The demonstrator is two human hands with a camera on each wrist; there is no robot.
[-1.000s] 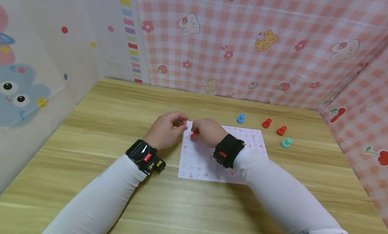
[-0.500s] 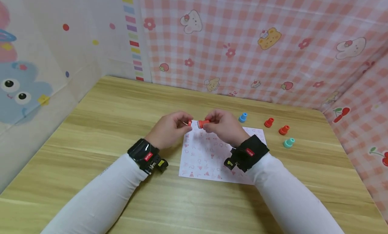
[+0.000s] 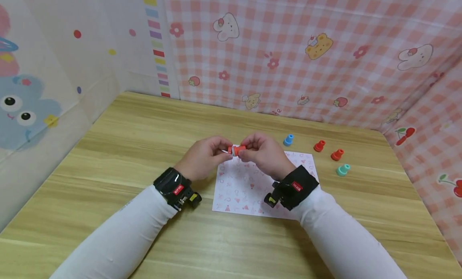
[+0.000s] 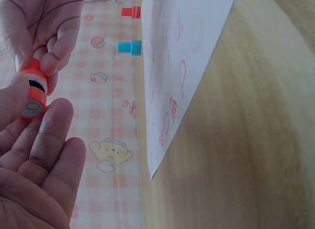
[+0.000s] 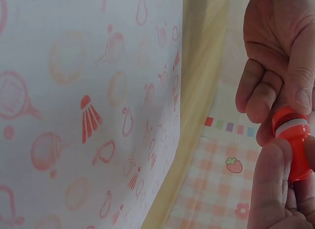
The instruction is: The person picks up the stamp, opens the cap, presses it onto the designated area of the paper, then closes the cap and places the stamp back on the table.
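Observation:
Over the top edge of the patterned paper (image 3: 234, 190), both hands meet at a small red stamp. My left hand (image 3: 202, 158) pinches the red cap (image 4: 33, 102) between thumb and fingers; its end carries an oval mark. My right hand (image 3: 268, 158) holds the red stamp (image 5: 298, 155) by its handle. Cap and stamp are lined up end to end, with a pale band and a dark strip showing between the red parts. The white paper bears pink and red prints of rackets and shuttlecocks (image 5: 89, 118).
Behind and right of the paper stand a blue stamp (image 3: 288, 140), two red stamps, one nearer (image 3: 337, 155) and one farther (image 3: 319, 146), and a teal stamp (image 3: 343, 170). A checked pink curtain (image 3: 274, 78) hangs along the back of the wooden table (image 3: 173, 247).
The right hand has lifted the red stamp off the paper, turned it sideways and brought it left to the cap. The left hand has kept its pinch on the cap and shifted slightly right.

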